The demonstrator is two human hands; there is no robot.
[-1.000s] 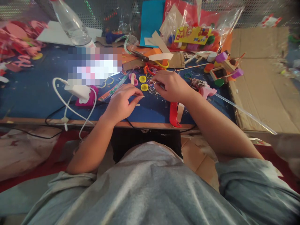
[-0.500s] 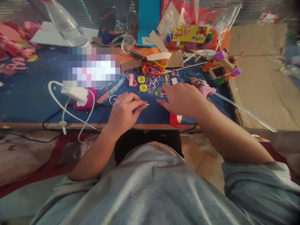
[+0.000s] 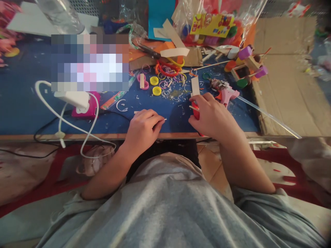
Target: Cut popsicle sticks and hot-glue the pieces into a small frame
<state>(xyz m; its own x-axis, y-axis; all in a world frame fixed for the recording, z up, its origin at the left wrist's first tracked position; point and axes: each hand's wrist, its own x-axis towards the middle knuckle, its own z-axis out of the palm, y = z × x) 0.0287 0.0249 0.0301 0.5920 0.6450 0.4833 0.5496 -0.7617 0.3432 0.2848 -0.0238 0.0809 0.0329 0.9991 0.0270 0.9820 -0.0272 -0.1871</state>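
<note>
Head view: right hand, fingers closed on thin stick, has shifted toward glue gun; left hand, left of glue gun, pinches pale bit; pieces now farther apart.

A clear bottle shows at the frame's upper left, a white charger with its cable at middle left, and brown cardboard at far right.

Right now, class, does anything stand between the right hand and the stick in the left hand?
Nothing visible does: blue tabletop shows between the right hand and the stick in the left hand.
</note>
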